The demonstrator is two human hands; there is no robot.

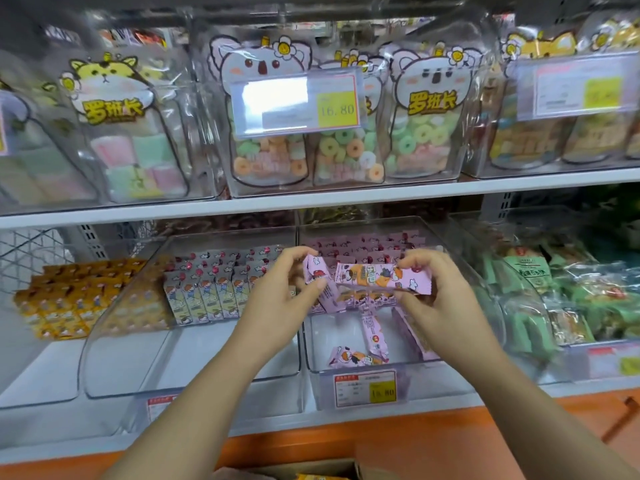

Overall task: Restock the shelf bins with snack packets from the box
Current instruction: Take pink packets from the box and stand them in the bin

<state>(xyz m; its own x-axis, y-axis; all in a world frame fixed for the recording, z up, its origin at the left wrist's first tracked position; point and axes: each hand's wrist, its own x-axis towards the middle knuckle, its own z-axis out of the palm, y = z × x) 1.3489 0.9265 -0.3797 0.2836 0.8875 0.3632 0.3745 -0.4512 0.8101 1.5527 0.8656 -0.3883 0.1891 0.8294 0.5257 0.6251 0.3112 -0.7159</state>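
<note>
My left hand (277,299) pinches a pink snack packet (317,277) held nearly upright over the clear middle bin (360,370). My right hand (436,296) grips a second pink packet (377,276) lying sideways, just right of the first. Both hover above rows of pink packets (367,251) standing at the back of that bin. Two or three loose pink packets (360,355) lie on the bin's floor in front. A cardboard box (311,471) shows at the bottom edge, mostly cut off.
Left of the pink bin is a clear bin of grey-white packets (207,289), then orange packets (76,296). Green packets (554,299) fill the bin on the right. The upper shelf (311,200) holds candy pouches behind price tags. An orange ledge (381,445) runs below.
</note>
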